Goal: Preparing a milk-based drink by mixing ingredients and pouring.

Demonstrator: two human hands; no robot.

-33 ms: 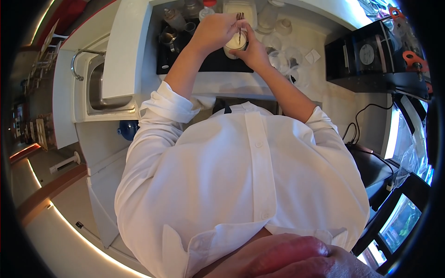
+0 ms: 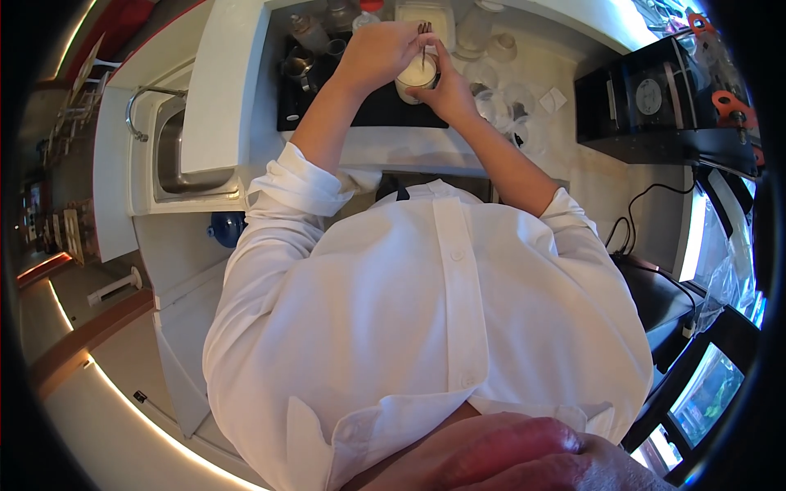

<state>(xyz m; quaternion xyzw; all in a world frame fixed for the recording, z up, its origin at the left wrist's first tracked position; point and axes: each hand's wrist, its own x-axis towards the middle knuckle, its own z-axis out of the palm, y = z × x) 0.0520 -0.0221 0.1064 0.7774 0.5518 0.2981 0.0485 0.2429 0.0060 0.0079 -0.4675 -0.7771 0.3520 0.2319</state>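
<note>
As hands (image 2: 379, 57) grip fork (image 2: 423, 31) and glass (image 2: 408, 91), black panel (image 2: 381, 117) below, pale counter (image 2: 594, 170), steel sink (image 2: 169, 159).

The lower tip of the stirrer (image 2: 423, 59) is hidden in the white contents (image 2: 414, 76) of a glass (image 2: 403, 90), its middle behind left fingers (image 2: 407, 49); red-capped bottle (image 2: 371, 6), cut off by the top edge.

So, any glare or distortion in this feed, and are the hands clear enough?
Head view: straight edges bow and the corners go black; same view, the window at upper right blows out and the light strip at lower left glares; same view, the left hand, right hand and white-filled glass are readable but small, the fork-tined utensil especially.
</note>
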